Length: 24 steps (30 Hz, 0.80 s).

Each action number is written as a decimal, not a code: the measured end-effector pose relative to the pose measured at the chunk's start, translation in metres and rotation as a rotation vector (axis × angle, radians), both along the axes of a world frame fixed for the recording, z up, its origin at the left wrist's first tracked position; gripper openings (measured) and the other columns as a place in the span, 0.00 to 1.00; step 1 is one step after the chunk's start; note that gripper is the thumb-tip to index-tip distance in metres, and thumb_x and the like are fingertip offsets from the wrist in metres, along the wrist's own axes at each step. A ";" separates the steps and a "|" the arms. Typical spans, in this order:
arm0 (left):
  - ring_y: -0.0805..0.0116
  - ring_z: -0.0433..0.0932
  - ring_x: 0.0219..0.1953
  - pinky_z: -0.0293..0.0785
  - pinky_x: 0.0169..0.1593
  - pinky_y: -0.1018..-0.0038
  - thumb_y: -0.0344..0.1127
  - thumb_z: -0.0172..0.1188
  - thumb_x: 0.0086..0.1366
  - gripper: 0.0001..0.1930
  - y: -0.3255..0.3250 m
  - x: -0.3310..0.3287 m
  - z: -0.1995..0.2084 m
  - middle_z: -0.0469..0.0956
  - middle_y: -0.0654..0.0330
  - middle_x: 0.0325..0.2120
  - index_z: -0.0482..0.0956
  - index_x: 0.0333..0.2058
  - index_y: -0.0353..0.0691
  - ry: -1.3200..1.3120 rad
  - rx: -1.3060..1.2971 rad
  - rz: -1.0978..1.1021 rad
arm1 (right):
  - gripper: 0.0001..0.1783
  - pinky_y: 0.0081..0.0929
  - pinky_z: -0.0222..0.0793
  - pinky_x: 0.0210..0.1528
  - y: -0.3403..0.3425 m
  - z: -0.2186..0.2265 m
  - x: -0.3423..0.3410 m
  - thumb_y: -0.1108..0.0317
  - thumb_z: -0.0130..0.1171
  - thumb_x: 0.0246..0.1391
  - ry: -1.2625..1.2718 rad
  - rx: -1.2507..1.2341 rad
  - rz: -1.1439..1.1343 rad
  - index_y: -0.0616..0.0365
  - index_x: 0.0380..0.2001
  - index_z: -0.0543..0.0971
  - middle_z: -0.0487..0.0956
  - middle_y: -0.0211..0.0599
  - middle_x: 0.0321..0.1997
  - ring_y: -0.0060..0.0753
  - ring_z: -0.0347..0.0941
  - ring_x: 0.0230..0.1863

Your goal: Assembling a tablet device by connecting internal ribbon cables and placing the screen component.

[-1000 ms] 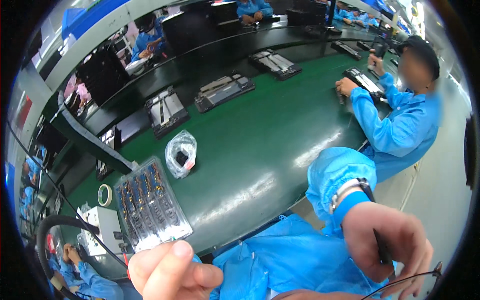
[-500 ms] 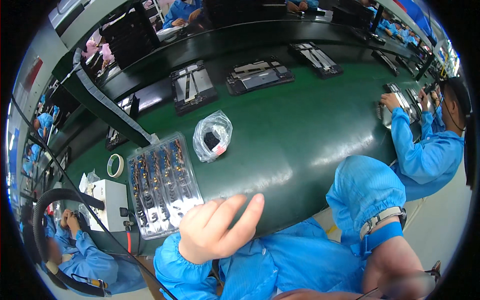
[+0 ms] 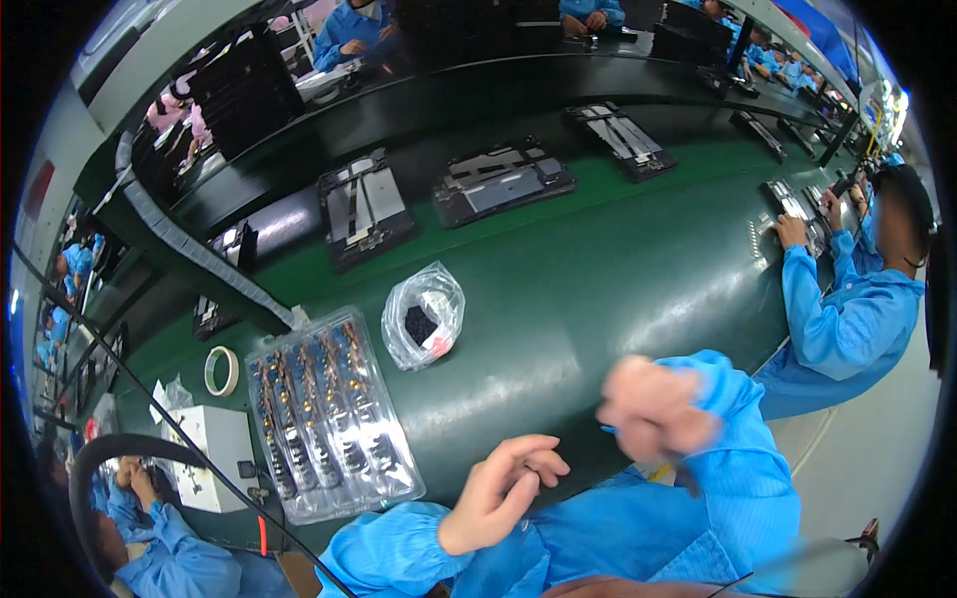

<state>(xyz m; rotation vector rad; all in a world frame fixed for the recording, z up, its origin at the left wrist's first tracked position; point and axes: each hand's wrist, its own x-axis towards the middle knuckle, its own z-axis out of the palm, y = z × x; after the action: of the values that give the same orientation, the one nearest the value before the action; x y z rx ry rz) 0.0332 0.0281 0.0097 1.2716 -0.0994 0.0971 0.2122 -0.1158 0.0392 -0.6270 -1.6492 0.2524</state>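
Note:
My left hand (image 3: 506,488) hovers over the near edge of the green work table (image 3: 518,299). Its fingers are loosely bent and apart, with nothing visible in them. To its left is a clear plastic tray (image 3: 399,463), whose slots hold rows of small dark parts with copper-coloured and blue pieces (image 3: 309,399). My right hand (image 3: 658,409) is raised over the table edge, to the right of the left hand. Motion smears its fingers, which look curled. A small blue spot shows beside them, too blurred to name. Beyond my hands sits an open clear plastic bag (image 3: 446,334) with small black pieces (image 3: 420,323) inside.
Flat device assemblies (image 3: 506,184) lie along the far side. A tape roll (image 3: 220,371), a white box (image 3: 214,448) and a slanted post with a grey duct (image 3: 199,254) stand left. A cable crosses there. Co-workers in blue sit left, right (image 3: 847,309) and opposite.
My right hand has swung down and forward from near my body to the table edge. The left hand has moved right and lower, its fingers turning more to the right. The view has shifted slightly.

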 end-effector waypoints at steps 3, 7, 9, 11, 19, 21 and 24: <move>0.68 0.73 0.35 0.70 0.38 0.77 0.38 0.40 0.67 0.16 -0.018 0.013 -0.045 0.72 0.54 0.36 0.64 0.47 0.35 0.204 -0.490 0.015 | 0.15 0.32 0.64 0.38 0.025 -0.059 0.009 0.69 0.53 0.49 -0.356 -0.065 -0.337 0.58 0.42 0.74 0.71 0.42 0.44 0.40 0.70 0.36; 0.72 0.70 0.26 0.66 0.28 0.80 0.48 0.34 0.69 0.19 -0.013 0.012 -0.092 0.71 0.58 0.27 0.66 0.41 0.38 0.113 -0.645 0.059 | 0.14 0.31 0.66 0.29 0.052 -0.079 0.001 0.76 0.51 0.49 -0.317 0.012 -0.175 0.68 0.41 0.73 0.74 0.47 0.42 0.40 0.73 0.30; 0.75 0.66 0.21 0.62 0.24 0.81 0.47 0.35 0.69 0.18 -0.014 0.018 -0.086 0.69 0.61 0.21 0.67 0.37 0.38 0.176 -0.504 0.125 | 0.15 0.31 0.66 0.30 0.052 -0.094 -0.001 0.76 0.49 0.50 -0.324 0.011 -0.148 0.67 0.42 0.73 0.74 0.46 0.42 0.40 0.73 0.31; 0.77 0.64 0.19 0.60 0.23 0.83 0.45 0.37 0.69 0.16 -0.013 0.022 -0.086 0.68 0.63 0.18 0.67 0.33 0.39 0.259 -0.402 0.201 | 0.14 0.32 0.66 0.32 0.050 -0.099 0.002 0.76 0.48 0.50 -0.320 -0.024 -0.182 0.67 0.42 0.73 0.74 0.45 0.41 0.41 0.73 0.32; 0.76 0.60 0.13 0.53 0.18 0.81 0.51 0.35 0.68 0.22 -0.011 0.019 -0.081 0.65 0.64 0.12 0.68 0.28 0.39 0.391 -0.619 0.290 | 0.11 0.34 0.66 0.36 0.056 -0.093 0.004 0.73 0.50 0.49 -0.362 -0.068 -0.210 0.60 0.37 0.75 0.74 0.36 0.41 0.40 0.71 0.36; 0.76 0.59 0.12 0.52 0.17 0.80 0.52 0.33 0.68 0.24 -0.017 0.023 -0.073 0.64 0.64 0.12 0.68 0.28 0.39 0.415 -0.636 0.305 | 0.09 0.34 0.66 0.36 0.053 -0.096 0.006 0.73 0.50 0.49 -0.348 -0.105 -0.188 0.59 0.36 0.75 0.73 0.36 0.41 0.40 0.71 0.36; 0.76 0.57 0.11 0.50 0.16 0.80 0.55 0.31 0.67 0.25 -0.016 0.022 -0.077 0.62 0.66 0.11 0.66 0.27 0.40 0.395 -0.573 0.250 | 0.07 0.33 0.68 0.36 0.050 -0.096 0.006 0.73 0.50 0.49 -0.318 -0.165 -0.141 0.58 0.33 0.75 0.73 0.35 0.40 0.40 0.71 0.37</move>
<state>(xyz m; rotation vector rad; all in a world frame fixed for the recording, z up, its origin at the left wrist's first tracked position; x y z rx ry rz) 0.0554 0.0119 -0.0672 0.7057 0.4047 0.0801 0.2178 -0.0662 -0.0569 -0.9427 -1.8900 0.1944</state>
